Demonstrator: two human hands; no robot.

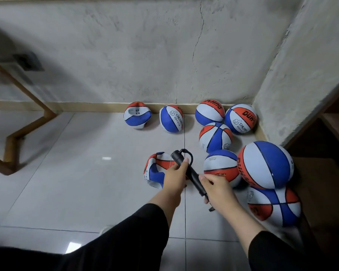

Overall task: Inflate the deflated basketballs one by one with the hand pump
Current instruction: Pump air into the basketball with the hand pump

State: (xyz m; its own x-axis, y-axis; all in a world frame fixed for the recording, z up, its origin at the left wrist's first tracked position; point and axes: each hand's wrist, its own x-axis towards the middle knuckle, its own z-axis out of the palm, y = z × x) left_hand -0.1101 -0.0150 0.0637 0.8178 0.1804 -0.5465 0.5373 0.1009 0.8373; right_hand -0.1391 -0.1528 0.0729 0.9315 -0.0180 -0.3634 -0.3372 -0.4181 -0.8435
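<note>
Containers: no box, bag or basket shows; the balls lie loose on the white tiled floor [67, 173].
Hand pump: the black hand pump [192, 174] slants between both hands above the floor, its hose looping at the far end.
Left hand: the left hand [177, 176] is curled round the far part of the pump barrel, thumb up along it.
Right hand: the right hand [217, 189] is clamped on the near handle end, fingers wrapped round it.
Collapsed ball: a crumpled red, white and blue basketball [157, 170] lies on the floor just left of the left hand, partly behind it.
Caved ball: a second dented basketball [137, 115] rests far off against the baseboard [47, 107].
Children ball: a rounder ball [171, 118] lies just right of the caved one.
Corner group: three balls, [209, 112], [240, 118] and [215, 136], crowd the far right corner.
Near right group: a ball [221, 167] sits behind the right hand; a large full ball [265, 165] lies on another [274, 206].
Surroundings: a rough grey wall [145, 55] stands behind; a wooden frame [14, 137] stands left; dark wooden furniture [325, 153] hems the right.
Writing: "CHILDREN" reads on two balls; partial "Dun" lettering shows on several.
</note>
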